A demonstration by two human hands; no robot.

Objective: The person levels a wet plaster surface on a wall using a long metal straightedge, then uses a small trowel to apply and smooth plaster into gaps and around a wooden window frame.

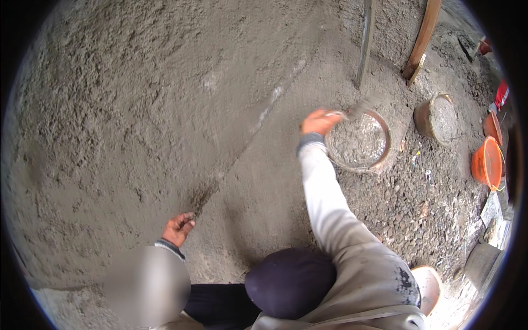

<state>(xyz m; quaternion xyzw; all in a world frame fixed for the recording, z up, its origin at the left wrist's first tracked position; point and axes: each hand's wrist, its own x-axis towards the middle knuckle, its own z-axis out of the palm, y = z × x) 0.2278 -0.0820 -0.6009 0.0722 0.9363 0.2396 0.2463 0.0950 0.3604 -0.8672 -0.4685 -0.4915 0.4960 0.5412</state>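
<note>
My right hand (320,121) is stretched forward to the rim of a round tub (389,137) of wet grey mortar. Its fingers are closed on a trowel (366,105), whose blade is smeared by motion above the tub's far rim. On the left, my left hand (179,226) is low against the rough mortar-coated surface (132,121). Its fingers are pinched together at the end of a dark, brush-like patch (204,197); whether they hold it I cannot make out. A pale streaked line (269,107) runs diagonally along the bottom of that surface.
To the right stands a second bucket (422,119) with grey contents. Orange buckets (486,163) are at the far right. Two upright timber posts, one grey (365,47) and one brown (424,38), rise beyond the tub. Loose gravel (401,203) covers the ground at right.
</note>
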